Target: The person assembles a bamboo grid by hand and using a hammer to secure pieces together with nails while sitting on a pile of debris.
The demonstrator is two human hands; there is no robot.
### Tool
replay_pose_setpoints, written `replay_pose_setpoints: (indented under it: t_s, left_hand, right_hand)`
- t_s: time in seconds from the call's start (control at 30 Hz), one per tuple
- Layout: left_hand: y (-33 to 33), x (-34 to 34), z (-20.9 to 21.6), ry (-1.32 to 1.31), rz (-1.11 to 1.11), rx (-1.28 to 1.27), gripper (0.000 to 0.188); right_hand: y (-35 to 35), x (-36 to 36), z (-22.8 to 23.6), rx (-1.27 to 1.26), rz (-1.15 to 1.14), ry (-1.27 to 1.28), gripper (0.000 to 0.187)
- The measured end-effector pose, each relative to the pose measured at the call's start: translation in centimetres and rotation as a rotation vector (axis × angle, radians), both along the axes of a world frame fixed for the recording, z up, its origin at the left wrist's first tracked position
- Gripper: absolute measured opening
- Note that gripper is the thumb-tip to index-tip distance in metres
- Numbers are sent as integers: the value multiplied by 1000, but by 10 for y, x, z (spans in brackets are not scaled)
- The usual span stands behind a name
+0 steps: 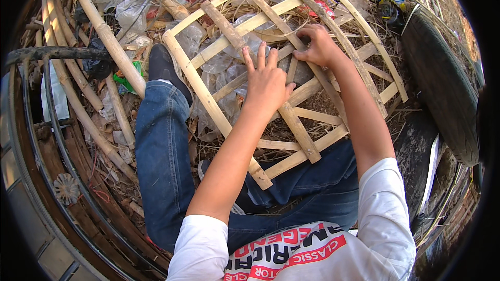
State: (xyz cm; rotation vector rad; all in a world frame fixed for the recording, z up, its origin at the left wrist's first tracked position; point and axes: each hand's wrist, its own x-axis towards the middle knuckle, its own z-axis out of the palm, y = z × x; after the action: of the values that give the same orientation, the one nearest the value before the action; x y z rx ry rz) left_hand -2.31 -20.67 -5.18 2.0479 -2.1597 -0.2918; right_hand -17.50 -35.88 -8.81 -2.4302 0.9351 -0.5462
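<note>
Head view: hands (268, 80) touch lattice (306, 91); tyre (442, 83) nearby

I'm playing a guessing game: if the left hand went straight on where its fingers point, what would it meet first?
Probably the pale slat that slants across just ahead of the left hand. Depth is hard to judge here, so it might slide over instead of bumping.
</note>
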Motion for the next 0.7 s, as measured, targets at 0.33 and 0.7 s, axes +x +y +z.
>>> replay_pose_setpoints:
  t_s: [0.33, 0.7]
  left_hand:
    - [0, 4, 18, 112, 63, -102, 29]
    - [43, 26, 17, 632, 562, 428, 51]
  right_hand:
    - [-5, 2, 2, 81, 25, 119, 57]
    - [-7, -1, -6, 96, 3, 97, 55]
